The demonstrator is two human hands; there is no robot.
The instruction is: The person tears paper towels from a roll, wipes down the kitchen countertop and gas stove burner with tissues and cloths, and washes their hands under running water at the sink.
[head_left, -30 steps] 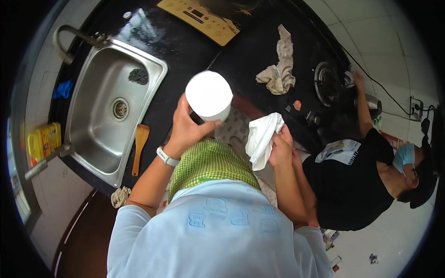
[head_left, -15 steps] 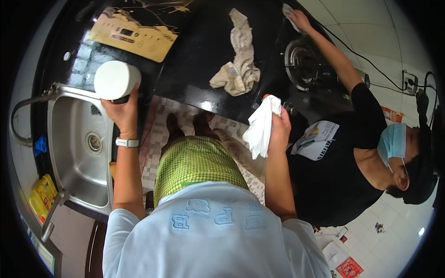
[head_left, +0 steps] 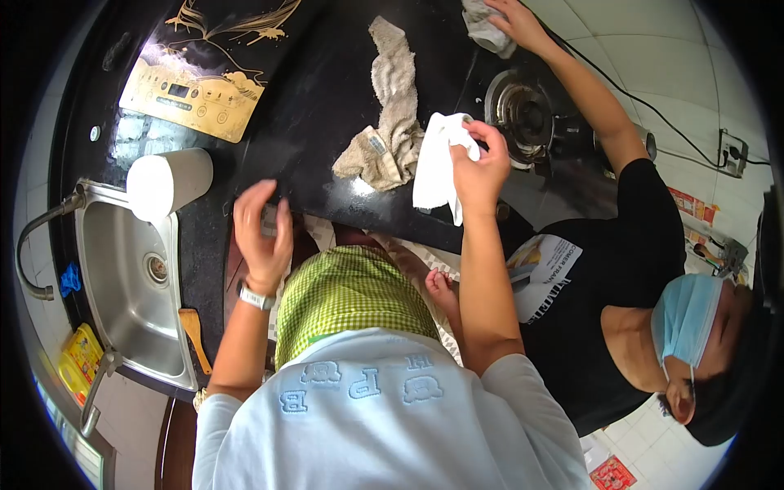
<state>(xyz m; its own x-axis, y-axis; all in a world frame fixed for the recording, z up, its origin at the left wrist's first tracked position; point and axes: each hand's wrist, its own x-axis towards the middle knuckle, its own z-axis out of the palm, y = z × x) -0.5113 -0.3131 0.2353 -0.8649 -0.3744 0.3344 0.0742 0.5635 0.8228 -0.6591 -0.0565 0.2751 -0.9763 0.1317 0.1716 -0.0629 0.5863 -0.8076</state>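
My left hand is raised in front of the counter's edge, fingers apart and holding nothing. To its left, a white cylinder that looks like a paper towel roll rests on the black counter by the sink. My right hand pinches a white sheet, which hangs down over the counter; whether it is paper or cloth, I cannot tell. A crumpled beige towel lies on the counter just left of that sheet.
A steel sink with a faucet is at left, a wooden spatula beside it. An induction cooker panel lies behind. At right, a masked person in black holds a greyish rag beyond the gas burner.
My left hand has let go of the white cylinder and moved right, away from it. My right hand has lifted the white sheet farther over the counter. The other person's rag has shifted left.
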